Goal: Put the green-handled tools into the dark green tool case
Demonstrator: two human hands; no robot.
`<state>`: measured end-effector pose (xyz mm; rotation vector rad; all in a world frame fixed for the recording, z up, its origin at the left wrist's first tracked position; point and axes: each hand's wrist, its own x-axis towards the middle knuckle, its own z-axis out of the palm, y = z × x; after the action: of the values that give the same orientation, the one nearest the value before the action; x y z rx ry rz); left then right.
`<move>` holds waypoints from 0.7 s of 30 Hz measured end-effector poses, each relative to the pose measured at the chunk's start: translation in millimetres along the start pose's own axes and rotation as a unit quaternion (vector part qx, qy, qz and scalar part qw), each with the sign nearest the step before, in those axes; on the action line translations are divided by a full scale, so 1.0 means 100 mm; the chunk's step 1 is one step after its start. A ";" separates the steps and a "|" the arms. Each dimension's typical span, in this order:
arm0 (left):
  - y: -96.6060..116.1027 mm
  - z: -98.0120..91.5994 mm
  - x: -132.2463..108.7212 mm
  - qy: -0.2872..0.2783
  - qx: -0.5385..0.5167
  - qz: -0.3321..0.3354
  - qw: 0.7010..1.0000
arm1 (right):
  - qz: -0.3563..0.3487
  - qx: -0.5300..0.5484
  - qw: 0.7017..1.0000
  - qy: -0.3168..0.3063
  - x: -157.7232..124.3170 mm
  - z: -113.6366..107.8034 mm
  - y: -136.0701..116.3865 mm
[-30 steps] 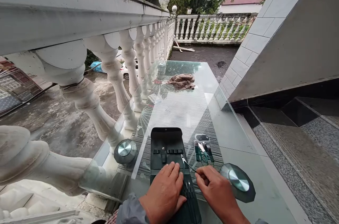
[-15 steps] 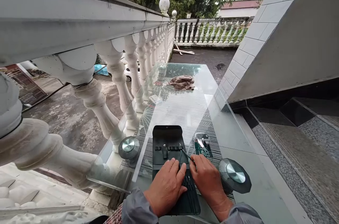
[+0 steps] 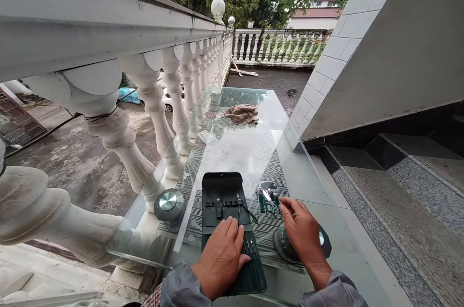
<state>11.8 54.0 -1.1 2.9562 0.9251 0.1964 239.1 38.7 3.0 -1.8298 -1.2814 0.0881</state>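
A black manicure case (image 3: 222,183) lies unfolded on the glass table, with several slim metal tools (image 3: 251,246) in its lower pocket. My left hand (image 3: 223,254) rests flat on the case, fingers stretched out. Above its fingertips, a small dark-handled nipper (image 3: 239,204) sits in an elastic loop, one handle splayed to the right. Right of the case is a little pile with green-handled scissors (image 3: 268,198) and several nail clippers (image 3: 261,196). My right hand (image 3: 300,225) is at the pile's right edge, thumb and fingers closing on a nail clipper (image 3: 276,199), partly covered by the fingertips.
Faceted glass supports with metal discs (image 3: 168,200) show on both sides of the glass tabletop (image 3: 311,186). Further back lie a crumpled brown cloth (image 3: 241,113) and a white card (image 3: 206,137). A white balustrade (image 3: 145,89) runs along the left; stone steps (image 3: 398,200) rise on the right.
My right hand has left the nipper's handle and moved right to the pile of clippers and scissors. The left hand still lies on the case. The view has shifted slightly.
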 end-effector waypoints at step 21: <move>0.01 -0.11 0.02 0.001 -0.002 -0.003 1.000 | -0.121 -0.233 0.963 -0.066 0.33 0.49 -0.20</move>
<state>12.0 54.3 9.6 2.9492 0.9329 0.2020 215.2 96.5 -0.9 -2.0620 -1.7215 -0.2486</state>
